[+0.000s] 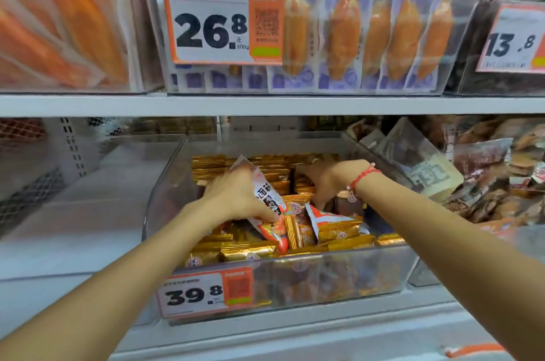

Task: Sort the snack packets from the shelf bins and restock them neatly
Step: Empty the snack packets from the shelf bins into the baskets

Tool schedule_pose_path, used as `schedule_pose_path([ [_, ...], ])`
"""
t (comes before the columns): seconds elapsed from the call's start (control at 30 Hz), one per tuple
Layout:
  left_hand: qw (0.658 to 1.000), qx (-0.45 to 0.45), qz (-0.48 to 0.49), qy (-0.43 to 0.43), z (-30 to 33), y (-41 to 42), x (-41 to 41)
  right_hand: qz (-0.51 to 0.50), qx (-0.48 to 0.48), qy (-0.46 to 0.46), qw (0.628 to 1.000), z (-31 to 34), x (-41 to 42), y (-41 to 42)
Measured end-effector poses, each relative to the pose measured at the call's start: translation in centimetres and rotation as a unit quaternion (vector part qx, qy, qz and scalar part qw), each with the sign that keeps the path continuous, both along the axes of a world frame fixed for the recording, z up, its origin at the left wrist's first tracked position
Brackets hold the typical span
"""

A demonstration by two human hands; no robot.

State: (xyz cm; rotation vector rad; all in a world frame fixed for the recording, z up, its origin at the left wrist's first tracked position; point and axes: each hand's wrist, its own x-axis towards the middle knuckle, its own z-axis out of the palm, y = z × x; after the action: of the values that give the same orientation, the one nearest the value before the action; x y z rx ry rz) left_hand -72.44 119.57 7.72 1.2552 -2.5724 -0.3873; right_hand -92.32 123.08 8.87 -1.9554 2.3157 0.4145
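We count three price tags: 26.8 [219,19] at twelve o'clock, 13.8 [513,42] at two, 39.8 [205,292] at six; two orange-and-white packets [269,201]; gold packets [250,251] beyond counting.

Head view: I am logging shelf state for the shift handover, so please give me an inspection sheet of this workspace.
Surface: white shelf, bare left of the bin.
Job's things: clear bin tagged 39.8, holding gold packets; two orange-white packets mixed in, one held, one lying.
Clutter: brown packets heaped in the neighbouring bin.
Hands: left hand grips an orange-white packet; right hand reaches among the gold packets, fingers hidden.
Cables: nothing seen.
Surroundings: upper shelf bins tagged 26.8 and 13.8.
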Motion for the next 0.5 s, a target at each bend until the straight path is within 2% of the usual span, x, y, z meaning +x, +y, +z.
schedule_pose_path([
  [0.1, 0.999, 0.005, 0.005, 0.05, 0.4, 1.8, 0.9, 0.0, 0.027, -0.04, 0.999, 0.5, 0.0, 0.9],
  [0.2, 0.995, -0.029, 0.03, 0.094, 1.2, 3.5, 2.2, 0.022, -0.019, -0.048, 0.998, 0.6, 0.3, 2.8],
  [0.37, 0.974, -0.124, 0.057, 0.184, 3.1, 6.9, 4.3, 0.04, -0.173, 0.021, 0.984, 1.5, 0.7, 6.9],
  [0.5, 0.946, -0.186, 0.032, 0.264, 4.1, 10.3, 6.2, 0.06, -0.279, 0.02, 0.958, 3.0, 1.8, 11.1],
])
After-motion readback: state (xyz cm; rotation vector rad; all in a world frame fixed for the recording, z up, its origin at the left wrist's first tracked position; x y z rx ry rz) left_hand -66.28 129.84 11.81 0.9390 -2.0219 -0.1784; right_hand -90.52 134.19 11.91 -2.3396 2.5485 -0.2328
